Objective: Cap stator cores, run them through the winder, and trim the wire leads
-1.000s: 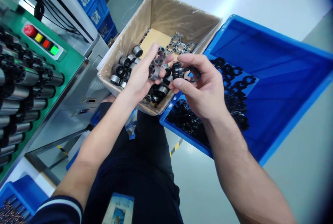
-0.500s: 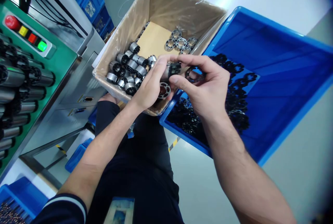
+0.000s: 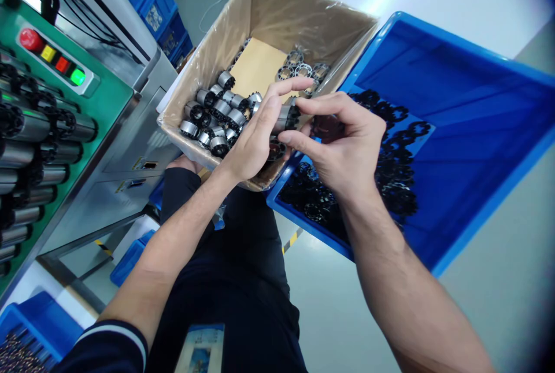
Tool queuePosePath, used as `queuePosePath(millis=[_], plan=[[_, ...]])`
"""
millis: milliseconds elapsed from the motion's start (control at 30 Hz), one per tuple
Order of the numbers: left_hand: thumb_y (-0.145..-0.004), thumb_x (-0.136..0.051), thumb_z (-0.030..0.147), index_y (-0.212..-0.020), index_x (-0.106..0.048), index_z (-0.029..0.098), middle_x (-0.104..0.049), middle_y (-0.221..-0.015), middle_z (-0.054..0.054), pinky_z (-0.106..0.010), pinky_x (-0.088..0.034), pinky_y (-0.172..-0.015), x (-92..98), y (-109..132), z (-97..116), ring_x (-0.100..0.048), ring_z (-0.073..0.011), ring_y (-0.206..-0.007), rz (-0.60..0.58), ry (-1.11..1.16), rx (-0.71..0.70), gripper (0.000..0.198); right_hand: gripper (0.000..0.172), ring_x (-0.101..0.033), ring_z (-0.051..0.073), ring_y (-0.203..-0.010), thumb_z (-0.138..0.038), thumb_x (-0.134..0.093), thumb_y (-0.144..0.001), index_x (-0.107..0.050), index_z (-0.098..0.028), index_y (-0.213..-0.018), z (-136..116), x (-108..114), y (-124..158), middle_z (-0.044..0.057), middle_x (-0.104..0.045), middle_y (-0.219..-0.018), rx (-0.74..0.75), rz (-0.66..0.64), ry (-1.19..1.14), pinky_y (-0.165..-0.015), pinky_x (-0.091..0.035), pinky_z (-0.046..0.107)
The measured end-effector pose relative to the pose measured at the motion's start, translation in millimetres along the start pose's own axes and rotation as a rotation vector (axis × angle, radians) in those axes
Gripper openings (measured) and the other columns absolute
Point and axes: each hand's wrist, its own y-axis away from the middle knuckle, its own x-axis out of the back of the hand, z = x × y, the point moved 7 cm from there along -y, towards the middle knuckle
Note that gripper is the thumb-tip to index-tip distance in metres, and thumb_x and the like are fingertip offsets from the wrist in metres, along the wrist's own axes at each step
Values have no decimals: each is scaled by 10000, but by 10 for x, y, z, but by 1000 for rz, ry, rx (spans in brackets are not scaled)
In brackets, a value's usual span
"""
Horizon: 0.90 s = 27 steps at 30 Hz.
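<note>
My left hand (image 3: 254, 139) is wrapped round a silvery slotted motor core (image 3: 282, 121), its index finger lifted away. Below it, a second core (image 3: 276, 148) with a dark slotted end shows under the same hand, partly hidden. My right hand (image 3: 351, 141) pinches the black toothed end ring (image 3: 294, 113) at the first core's right end between thumb and index finger. Another dark ring (image 3: 328, 127) sits inside the curled right fingers, mostly in shadow. Both hands are above the near right corner of a plastic-lined cardboard box (image 3: 299, 6).
Inside the box lie several cores (image 3: 221, 108) beside a cardboard sheet (image 3: 255, 66). A blue tray (image 3: 459, 89) with loose black rings (image 3: 396, 188) overlaps its right side. At left stands a green machine top (image 3: 110, 95) with buttons (image 3: 54, 58) and stacked cores (image 3: 34, 130).
My left index finger has lifted and straightened away from the core. The right thumb and index finger have shifted slightly left onto its end. The second core has turned, its end now darker.
</note>
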Motion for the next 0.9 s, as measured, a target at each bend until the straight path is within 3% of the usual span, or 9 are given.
queuePosePath(millis=[100,233,333,433,533,700,800,900], plan=[[-1184,-583,850,-1520,-717,366,-726,-939,-16,-380,-622,-761,2,12,11,-679,-196,-703,-2,-28,-23,604,445,-756,261,-951,-588,-1119,-862,-903,-390,-1197,1,-5,-13,34,-748,-1053,14,-21,38,-884,-727,492],[-1188,-612,830,-1253,-813,300,-792,-972,-32,-311,-543,-627,34,-22,18,-680,-151,-651,13,-41,-81,571,497,-656,211,-778,-786,-894,-1018,-757,-417,-1320,48,-4,-40,5,-723,-996,-26,-14,-63,-696,-624,401],[-1189,-610,829,-1026,-689,258,-847,-1039,-53,-271,-435,-537,188,-74,15,-704,-131,-658,172,66,-145,599,458,-625,201,-719,-808,-763,-1090,-640,-407,-1272,101,7,-33,7,-797,-1095,-85,4,-163,-700,-606,415],[-1155,-638,866,-1040,-612,273,-761,-891,-9,-281,-382,-495,309,-110,-24,-661,-136,-576,306,70,-112,605,520,-706,235,-773,-860,-731,-1082,-558,-405,-1265,112,27,-1,27,-852,-1268,-126,21,-96,-702,-624,447],[-1191,-648,763,-1202,-681,285,-622,-813,36,-290,-344,-490,275,-138,-63,-561,-109,-502,240,76,-23,479,546,-727,232,-797,-857,-747,-1077,-506,-390,-1225,69,22,24,25,-861,-1365,-141,10,-49,-668,-637,439],[-1225,-625,599,-1422,-685,288,-741,-927,-14,-308,-442,-561,125,-135,-117,-670,-159,-649,21,183,40,373,584,-738,202,-799,-741,-943,-997,-530,-351,-1131,15,-10,-3,18,-852,-1406,-146,-31,-86,-668,-678,427],[-1227,-670,619,-1303,-723,291,-743,-897,-12,-288,-441,-593,90,-123,-126,-656,-147,-684,-3,91,10,342,569,-796,230,-862,-717,-1001,-950,-599,-329,-1059,48,14,-40,35,-829,-1346,-132,-25,-108,-684,-709,451],[-1191,-620,827,-1115,-694,275,-614,-791,12,-277,-372,-549,112,-111,-143,-562,-124,-586,64,19,13,562,562,-828,263,-865,-717,-1056,-888,-703,-375,-1161,114,22,-53,41,-825,-1204,-146,-47,-156,-661,-730,473]])
